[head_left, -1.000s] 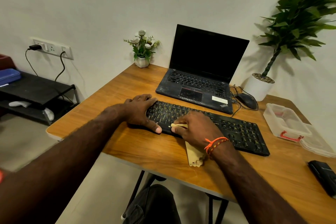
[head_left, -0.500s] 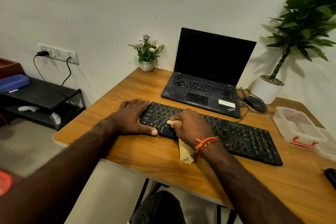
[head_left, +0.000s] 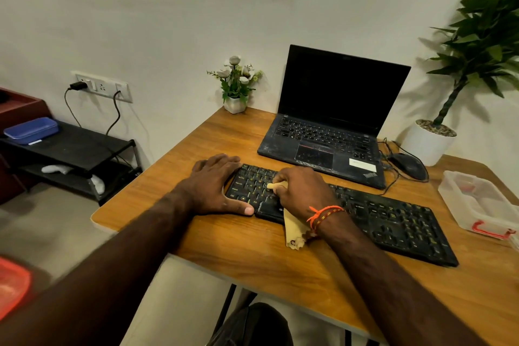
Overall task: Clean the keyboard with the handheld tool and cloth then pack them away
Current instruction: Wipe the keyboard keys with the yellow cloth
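Keyboard (head_left: 393,222) runs lengthwise across table (head_left: 252,255).

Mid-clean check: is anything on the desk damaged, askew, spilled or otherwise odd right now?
Nothing spilled or broken. The laptop looks dusty and smudged around its touchpad. The keyboard lies at an angle across the table, steadied by the left hand while the right hand rubs it with the cloth.

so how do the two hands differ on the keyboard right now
The left hand lies flat and bare, fingers straight, over the keyboard's left end. The right hand is curled round a yellow cloth, pressing it on the keys, and its wrist wears an orange thread band. Both rest on the keyboard.
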